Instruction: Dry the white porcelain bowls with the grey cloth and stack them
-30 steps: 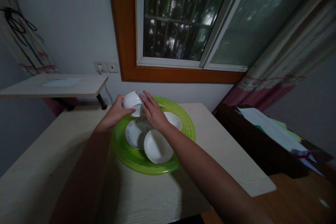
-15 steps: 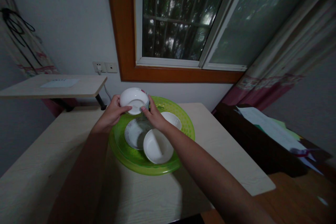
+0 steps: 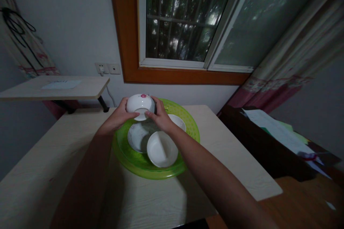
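Between both hands I hold a white bowl point(image 3: 140, 103) with a pink flower on its side, tipped so its underside faces me. My left hand point(image 3: 119, 115) grips its left side, the thumb near the foot ring. On its right side my right hand point(image 3: 161, 115) is closed, thumb also by the base. Below is a round green plastic tray point(image 3: 150, 174). In it lie a patterned white plate point(image 3: 136, 137), a plain white bowl point(image 3: 162, 149) in front, and another white dish point(image 3: 178, 122), partly hidden by my right hand and forearm.
The tray stands on a pale wooden table point(image 3: 228, 161). A raised shelf point(image 3: 88, 89) with a paper label is at the left. Behind are a wall socket point(image 3: 102, 68) and a window point(image 3: 188, 18). Papers point(image 3: 279, 136) lie on dark furniture at the right.
The held bowl has shifted slightly right and down and has turned, so more of its flowered side shows. Both hands moved with it. The dishes in the tray stayed put.
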